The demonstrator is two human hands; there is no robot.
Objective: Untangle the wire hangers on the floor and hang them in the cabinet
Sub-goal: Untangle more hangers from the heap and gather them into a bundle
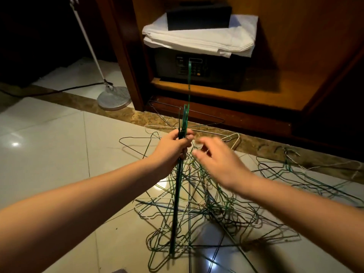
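A tangled pile of green, black and white wire hangers (212, 205) lies on the tiled floor in front of the wooden cabinet (285, 56). My left hand (173, 148) grips a bunch of green and black hangers (178, 194), held upright and edge-on above the pile, their hooks pointing up toward the cabinet. My right hand (218, 162) hovers just to the right of that bunch with fingers spread and relaxed, blurred, holding nothing. More loose hangers (307, 174) lie spread out to the right.
Inside the cabinet a dark safe (197, 69) stands on the bottom shelf, with folded white linen (199, 40) and a black box (199, 14) on top. A floor lamp with a round metal base (114, 98) and its cable stands left of the cabinet.
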